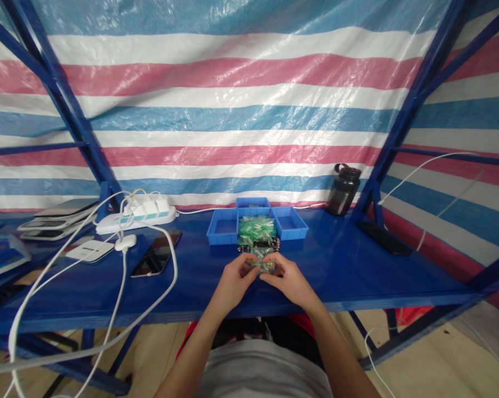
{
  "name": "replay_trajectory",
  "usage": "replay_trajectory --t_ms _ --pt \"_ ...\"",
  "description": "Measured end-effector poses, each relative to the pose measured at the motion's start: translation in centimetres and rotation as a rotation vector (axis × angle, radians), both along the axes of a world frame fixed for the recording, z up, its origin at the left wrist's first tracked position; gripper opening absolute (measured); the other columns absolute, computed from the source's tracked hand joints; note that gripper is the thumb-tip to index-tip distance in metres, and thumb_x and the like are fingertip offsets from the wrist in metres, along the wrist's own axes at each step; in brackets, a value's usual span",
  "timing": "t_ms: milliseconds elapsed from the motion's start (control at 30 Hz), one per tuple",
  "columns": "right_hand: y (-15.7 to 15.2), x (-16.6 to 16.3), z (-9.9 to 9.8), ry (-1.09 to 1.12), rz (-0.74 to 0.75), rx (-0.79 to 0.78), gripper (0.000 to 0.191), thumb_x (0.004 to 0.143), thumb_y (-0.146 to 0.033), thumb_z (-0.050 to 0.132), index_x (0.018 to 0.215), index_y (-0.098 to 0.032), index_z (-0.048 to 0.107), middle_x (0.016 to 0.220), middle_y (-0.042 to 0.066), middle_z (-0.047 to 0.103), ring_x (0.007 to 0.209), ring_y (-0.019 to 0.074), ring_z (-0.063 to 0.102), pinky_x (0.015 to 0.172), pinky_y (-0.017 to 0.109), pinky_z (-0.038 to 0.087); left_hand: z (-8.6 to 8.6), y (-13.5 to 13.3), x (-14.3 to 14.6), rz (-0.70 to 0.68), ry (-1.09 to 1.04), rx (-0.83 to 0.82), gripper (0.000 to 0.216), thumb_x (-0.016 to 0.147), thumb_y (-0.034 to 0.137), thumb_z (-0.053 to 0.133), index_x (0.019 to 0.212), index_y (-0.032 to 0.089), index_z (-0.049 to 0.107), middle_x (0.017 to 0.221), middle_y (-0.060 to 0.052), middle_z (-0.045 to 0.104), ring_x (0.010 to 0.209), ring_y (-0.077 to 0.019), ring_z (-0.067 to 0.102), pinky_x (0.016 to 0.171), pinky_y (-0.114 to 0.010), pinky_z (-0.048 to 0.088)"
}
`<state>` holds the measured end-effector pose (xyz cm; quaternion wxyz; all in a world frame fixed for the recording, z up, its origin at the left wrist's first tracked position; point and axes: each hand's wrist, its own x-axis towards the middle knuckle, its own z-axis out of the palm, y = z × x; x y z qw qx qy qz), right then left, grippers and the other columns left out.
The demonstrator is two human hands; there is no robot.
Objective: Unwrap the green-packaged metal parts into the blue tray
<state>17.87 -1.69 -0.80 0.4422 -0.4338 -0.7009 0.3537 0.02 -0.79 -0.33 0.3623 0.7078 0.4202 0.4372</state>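
My left hand (233,279) and my right hand (286,278) meet over the blue table (341,265), fingers pinched together around a small cluster of green parts (264,265). Just beyond my fingertips lies a heap of green parts (255,229) with small dark metal pieces at its front edge. The heap rests among three small blue trays: one on the left (222,228), one behind (253,203), one on the right (290,222). What each hand pinches is too small to name apart.
A white power strip (135,218) with plugs and trailing white cables lies left of the trays. A dark phone (157,253) lies beside it, flat devices (58,218) stack at far left. A dark bottle (343,189) stands at back right. A striped tarp hangs behind.
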Motion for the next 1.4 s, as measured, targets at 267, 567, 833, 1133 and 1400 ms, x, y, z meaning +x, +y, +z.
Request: replay_trajectory --t_ms 267,567,833,1133,1400 --pt "0.1 0.02 0.08 -0.003 -0.01 0.038 0.013 0.087 -0.031 0.055 0.093 -0.02 0.059 0.076 -0.002 0.059 0.065 0.0127 0.052 0.061 0.023 0.04 -0.3 0.05 0.1 -0.034 -0.003 0.016 0.017 0.084 0.028 0.058 0.097 0.018 0.059 0.071 0.002 0.058 0.06 -0.0105 0.052 0.056 -0.02 0.039" --pt "0.17 0.07 -0.2 0.035 0.023 0.001 0.014 0.084 -0.026 0.058 0.096 -0.021 0.056 0.087 0.0 0.065 0.073 0.0148 0.058 0.068 0.025 0.044 -0.2 -0.05 0.17 -0.117 -0.033 -0.008 0.025 0.084 0.028 0.057 0.107 0.018 0.055 0.09 -0.003 0.066 0.074 -0.0145 0.06 0.066 -0.023 0.046" --pt "-0.04 0.07 -0.18 0.047 0.013 -0.003 0.017 0.085 -0.032 0.057 0.098 -0.022 0.055 0.077 -0.001 0.062 0.065 0.0139 0.055 0.062 0.025 0.043 0.0 -0.27 0.15 -0.086 -0.063 -0.017 0.024 0.085 0.03 0.055 0.106 0.018 0.058 0.09 -0.003 0.067 0.078 -0.0162 0.062 0.069 -0.024 0.047" --pt "-0.06 0.16 0.31 0.022 -0.018 0.026 0.018 0.089 -0.035 0.049 0.092 -0.02 0.058 0.066 -0.002 0.052 0.061 0.0131 0.049 0.057 0.024 0.04 -0.32 0.04 0.11 -0.008 -0.086 0.018 0.016 0.086 0.031 0.054 0.091 0.017 0.059 0.081 -0.002 0.064 0.071 -0.0139 0.059 0.064 -0.022 0.046" --pt "0.22 0.18 0.04 0.07 -0.049 -0.008 0.02 0.088 -0.036 0.049 0.095 -0.02 0.058 0.064 -0.003 0.05 0.059 0.0132 0.049 0.058 0.025 0.041 -0.48 0.36 -0.03 0.022 -0.097 -0.013 0.018 0.087 0.032 0.051 0.094 0.017 0.059 0.077 -0.001 0.061 0.068 -0.0133 0.057 0.062 -0.022 0.046"
